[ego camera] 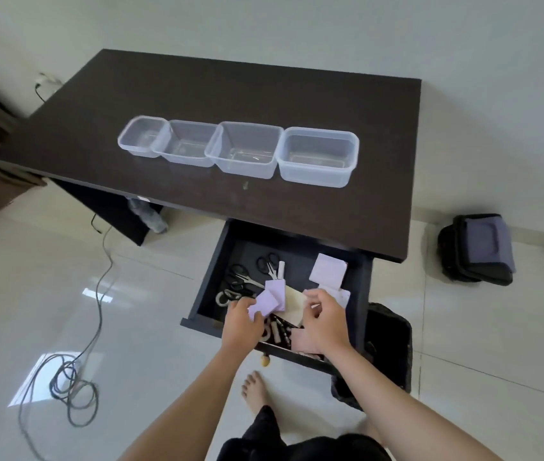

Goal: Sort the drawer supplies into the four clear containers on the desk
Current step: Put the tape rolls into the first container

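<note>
Four clear containers stand in a row on the dark desk (297, 211), from the leftmost (142, 136) to the rightmost (319, 158); all look empty. Below the desk the drawer (212, 277) is pulled out, with scissors (269, 264), a white tube, a purple sticky-note pad (327, 271), a beige paper and small dark items inside. My left hand (242, 322) pinches a few purple note pads (265, 302) over the drawer. Just to its right, my right hand (325, 319) has its fingers curled around pale paper pieces (338, 297); exactly what it grips is hidden.
A black bin (390, 347) stands right of the drawer, partly under it. A black and grey bag (478, 249) lies on the tiled floor at right. Coiled cable (71, 384) runs across the floor at left. My bare foot (255, 392) is below the drawer front.
</note>
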